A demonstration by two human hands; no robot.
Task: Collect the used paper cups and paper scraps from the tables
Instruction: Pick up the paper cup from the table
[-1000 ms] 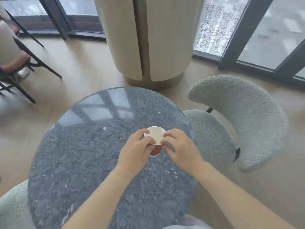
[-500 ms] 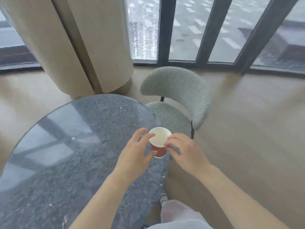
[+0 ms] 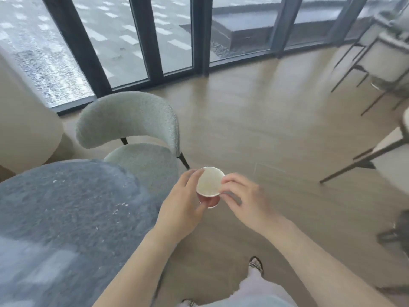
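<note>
Head view: a paper cup is held in the air in front of the person, past the edge of the round dark stone table and above the wooden floor. It is tilted so that its open mouth faces the camera. The inside is white and looks empty, though the picture is soft with motion blur and a small scrap at the bottom could not be told. A strip of the cup's red outer wall shows beneath the white rim.

The left hand is wrapped round the cup from the left: its fingers curl against the rim and the far side, and the thumb presses on the red wall below, so this hand is closed on the cup. The right hand comes in from the right with its fingers half curled, the tips touching the cup's rim on that side; the thumb reaches toward the base, but whether it grips or only rests there cannot be told.

The table lies at lower left, well apart from the cup, its speckled top showing only pale flecks and window reflections. A grey-green upholstered chair stands just beside the table's far edge. Thin-legged chairs stand at the right, and tall dark-framed windows run along the back. A patterned shoe shows on the floor beneath the arms.
</note>
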